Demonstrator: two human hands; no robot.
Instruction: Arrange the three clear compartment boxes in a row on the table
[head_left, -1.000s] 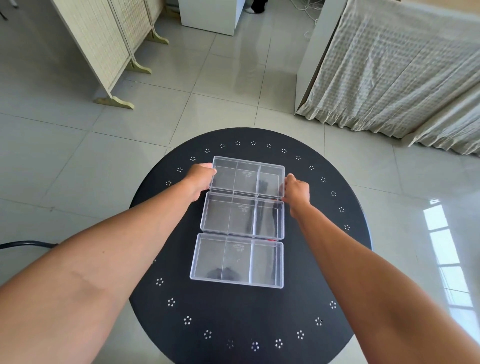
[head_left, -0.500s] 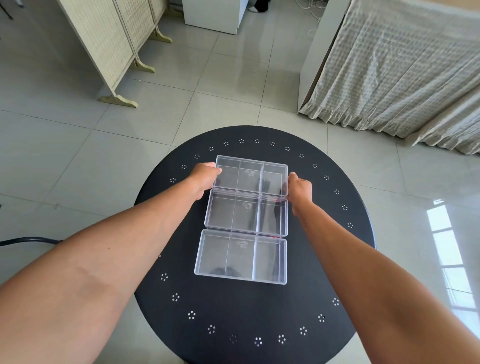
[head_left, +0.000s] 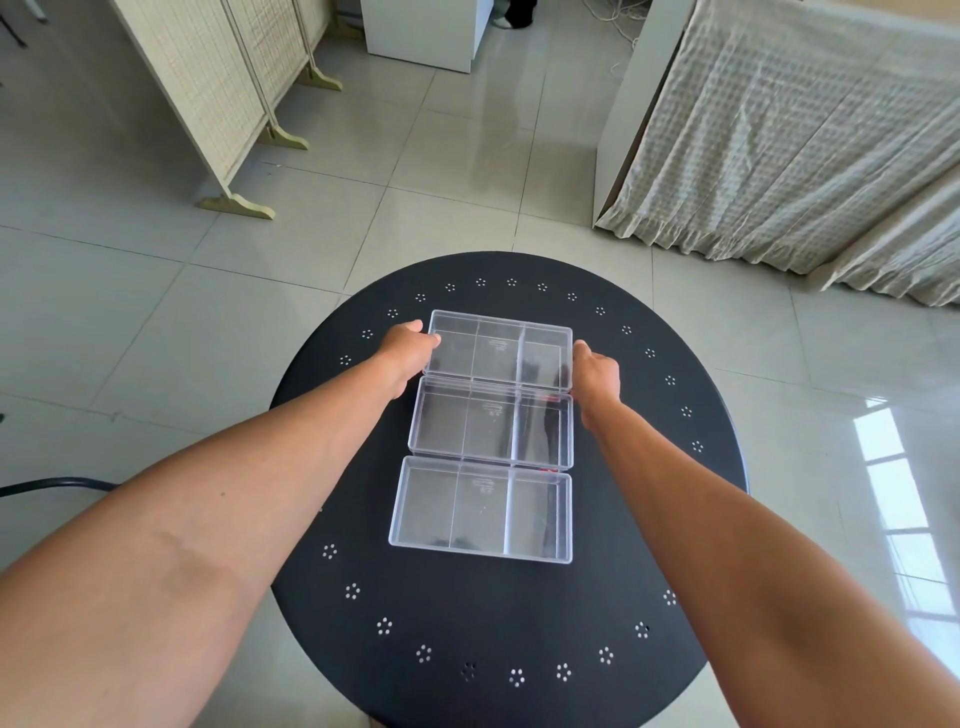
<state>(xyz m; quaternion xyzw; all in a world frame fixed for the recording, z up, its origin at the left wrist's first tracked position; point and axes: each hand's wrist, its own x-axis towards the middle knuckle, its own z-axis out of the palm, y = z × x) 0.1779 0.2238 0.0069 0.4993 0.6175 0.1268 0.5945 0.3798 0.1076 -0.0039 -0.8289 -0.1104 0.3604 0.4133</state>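
Boxes lie in a touching column mid-table (head_left: 675, 519); the far box (head_left: 498, 349), nearest the far edge, is gripped at its ends by left hand (head_left: 408, 349) and right hand (head_left: 597, 375), fingers curled.

No legible text, number or sign appears anywhere in view. Each of the three clear plastic compartment boxes carries a small embossed marking on the floor of its middle compartment: the far clear compartment box (head_left: 500, 349), the middle clear compartment box (head_left: 491, 422) and the near clear compartment box (head_left: 483, 510). All three markings are too small and faint to read. The round black metal table (head_left: 467, 623) shows only punched flower-shaped hole clusters around its rim, not characters
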